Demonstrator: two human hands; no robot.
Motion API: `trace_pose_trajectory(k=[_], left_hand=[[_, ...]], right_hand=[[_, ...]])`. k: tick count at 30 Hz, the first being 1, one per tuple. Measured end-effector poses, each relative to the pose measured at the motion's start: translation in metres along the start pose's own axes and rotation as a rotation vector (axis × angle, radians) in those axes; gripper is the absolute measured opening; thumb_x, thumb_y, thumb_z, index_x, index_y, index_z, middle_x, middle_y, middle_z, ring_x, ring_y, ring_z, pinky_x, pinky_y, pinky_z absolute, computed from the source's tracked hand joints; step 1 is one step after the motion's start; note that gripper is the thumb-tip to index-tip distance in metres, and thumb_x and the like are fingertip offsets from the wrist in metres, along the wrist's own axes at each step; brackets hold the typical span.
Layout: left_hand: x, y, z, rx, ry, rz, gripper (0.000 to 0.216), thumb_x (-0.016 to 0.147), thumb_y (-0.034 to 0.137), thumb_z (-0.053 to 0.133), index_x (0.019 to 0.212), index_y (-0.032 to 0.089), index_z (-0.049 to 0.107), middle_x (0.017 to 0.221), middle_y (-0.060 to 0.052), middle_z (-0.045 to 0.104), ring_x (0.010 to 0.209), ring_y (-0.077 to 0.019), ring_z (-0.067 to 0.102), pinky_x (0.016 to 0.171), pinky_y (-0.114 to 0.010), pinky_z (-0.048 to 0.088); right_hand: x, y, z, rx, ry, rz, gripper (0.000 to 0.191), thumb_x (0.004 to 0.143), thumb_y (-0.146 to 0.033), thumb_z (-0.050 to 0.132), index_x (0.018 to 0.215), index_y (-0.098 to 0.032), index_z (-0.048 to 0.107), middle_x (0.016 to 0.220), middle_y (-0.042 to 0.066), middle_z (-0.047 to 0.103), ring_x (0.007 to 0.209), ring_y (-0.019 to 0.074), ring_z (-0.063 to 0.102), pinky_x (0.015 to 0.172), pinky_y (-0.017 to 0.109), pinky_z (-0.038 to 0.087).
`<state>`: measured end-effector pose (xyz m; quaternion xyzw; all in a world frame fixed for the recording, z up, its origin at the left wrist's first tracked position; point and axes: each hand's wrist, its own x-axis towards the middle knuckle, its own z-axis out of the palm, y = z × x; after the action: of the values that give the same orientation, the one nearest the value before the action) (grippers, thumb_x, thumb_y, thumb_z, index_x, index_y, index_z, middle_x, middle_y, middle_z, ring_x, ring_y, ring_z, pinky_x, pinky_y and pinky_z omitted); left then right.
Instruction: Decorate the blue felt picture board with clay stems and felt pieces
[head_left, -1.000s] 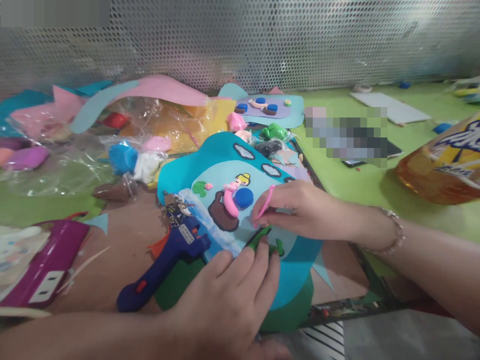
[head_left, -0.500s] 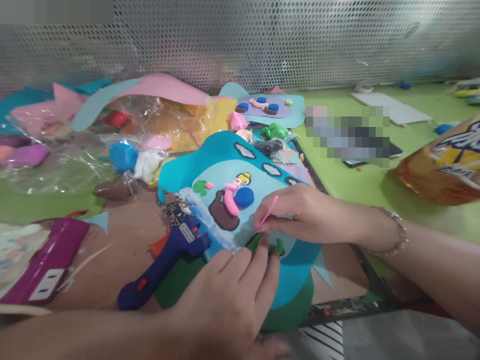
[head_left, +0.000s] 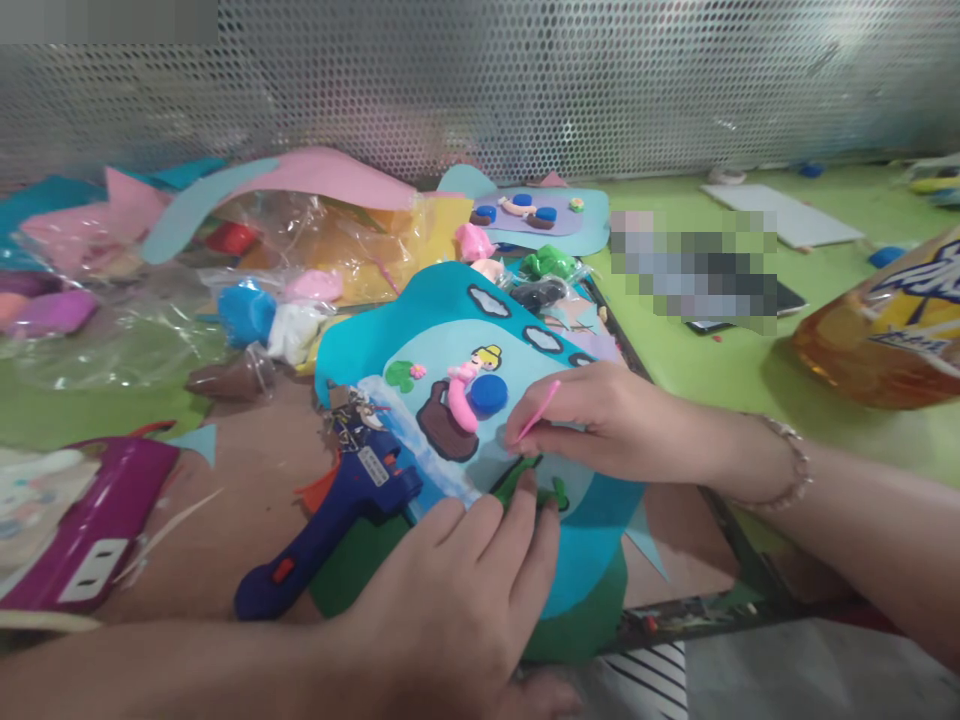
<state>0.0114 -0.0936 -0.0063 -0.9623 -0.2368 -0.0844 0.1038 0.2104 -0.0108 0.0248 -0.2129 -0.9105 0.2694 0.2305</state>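
A blue felt picture board (head_left: 420,320) lies in the middle, with clay clouds, a pink figure on a brown shape (head_left: 454,410) and a round blue disc (head_left: 488,393). My right hand (head_left: 600,420) pinches a thin pink clay tool (head_left: 538,412) whose tip points down at a green clay piece (head_left: 516,480) on the board's near part. My left hand (head_left: 465,590) rests on the board's near edge, fingers pressed together on that green clay piece.
A dark blue glue gun (head_left: 330,530) lies left of the board. Bagged clay lumps (head_left: 255,315) and felt sheets (head_left: 300,180) crowd the back left. A purple case (head_left: 97,530) sits near left, an orange bottle (head_left: 885,330) far right, and a second felt picture (head_left: 536,215) behind.
My right hand shifted slightly up and left with the pink tool, whose angle changed a little. My left hand stayed on the green clay.
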Motion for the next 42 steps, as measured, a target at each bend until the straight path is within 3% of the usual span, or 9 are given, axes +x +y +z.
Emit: trace_pose_trajectory(k=[4,8,13,19,26,29,34,42], left_hand=[[0.0,-0.001,-0.001,-0.01,0.015,-0.007,0.069,0.087,0.062,0.027,0.124,0.009,0.05,0.118,-0.017,0.056,0.093,-0.0266,0.05,0.076,-0.036,0.033],[0.001,-0.006,-0.002,-0.045,-0.029,0.004,0.07,0.087,0.064,0.025,0.126,0.01,0.047,0.123,-0.016,0.053,0.117,-0.0303,0.04,0.095,-0.039,0.025],[0.002,-0.009,-0.003,-0.053,-0.105,0.054,0.079,0.082,0.071,0.029,0.128,0.008,0.043,0.124,-0.017,0.051,0.122,-0.0319,0.036,0.101,-0.041,0.018],[0.005,-0.006,-0.008,-0.08,-0.213,-0.03,0.078,0.082,0.073,0.026,0.13,0.014,0.043,0.13,-0.015,0.045,0.123,-0.0321,0.035,0.097,-0.043,0.024],[0.008,-0.016,-0.014,-0.208,-0.221,0.003,0.074,0.084,0.068,0.027,0.13,0.013,0.042,0.127,-0.02,0.045,0.117,-0.0364,0.041,0.093,-0.047,0.029],[0.006,-0.012,-0.01,-0.19,-0.162,-0.004,0.072,0.085,0.066,0.029,0.129,0.011,0.043,0.126,-0.02,0.047,0.117,-0.0356,0.042,0.093,-0.045,0.029],[0.0,-0.001,-0.003,-0.047,0.042,0.025,0.061,0.088,0.056,0.034,0.119,0.007,0.055,0.119,-0.017,0.058,0.116,-0.0299,0.043,0.091,-0.038,0.031],[0.001,0.003,-0.005,-0.014,0.031,-0.012,0.058,0.091,0.053,0.032,0.116,0.007,0.058,0.11,-0.015,0.063,0.092,-0.0258,0.053,0.075,-0.037,0.037]], right_hand=[[0.0,0.001,-0.002,-0.025,-0.014,-0.017,0.009,0.087,-0.011,0.054,0.084,-0.014,0.061,0.081,0.002,0.068,0.071,0.0092,0.061,0.064,0.017,0.046],[0.001,0.003,-0.003,-0.103,0.139,-0.047,0.007,0.086,-0.011,0.054,0.083,-0.014,0.061,0.076,0.002,0.067,0.066,0.0094,0.06,0.062,0.018,0.046],[0.0,0.004,-0.001,-0.149,0.193,-0.04,0.008,0.086,-0.012,0.054,0.082,-0.015,0.06,0.076,0.002,0.067,0.067,0.0097,0.06,0.061,0.018,0.045],[0.0,0.004,-0.001,-0.149,0.175,-0.024,0.005,0.086,-0.013,0.056,0.083,-0.015,0.06,0.079,0.002,0.067,0.069,0.0101,0.06,0.061,0.019,0.045],[-0.001,0.003,-0.001,-0.143,0.176,-0.034,0.005,0.085,-0.012,0.056,0.083,-0.014,0.06,0.078,0.002,0.068,0.067,0.0094,0.06,0.059,0.018,0.045],[-0.001,0.004,-0.001,-0.143,0.182,-0.034,0.005,0.085,-0.012,0.056,0.084,-0.014,0.061,0.079,0.002,0.068,0.068,0.0097,0.061,0.061,0.018,0.045],[0.001,0.004,-0.001,-0.086,0.119,-0.018,0.007,0.085,-0.01,0.055,0.084,-0.014,0.061,0.079,0.002,0.068,0.07,0.0096,0.061,0.062,0.018,0.046],[-0.001,0.001,-0.004,0.033,-0.074,0.008,0.01,0.087,-0.012,0.052,0.083,-0.014,0.061,0.082,0.003,0.068,0.074,0.0097,0.062,0.065,0.019,0.047]])
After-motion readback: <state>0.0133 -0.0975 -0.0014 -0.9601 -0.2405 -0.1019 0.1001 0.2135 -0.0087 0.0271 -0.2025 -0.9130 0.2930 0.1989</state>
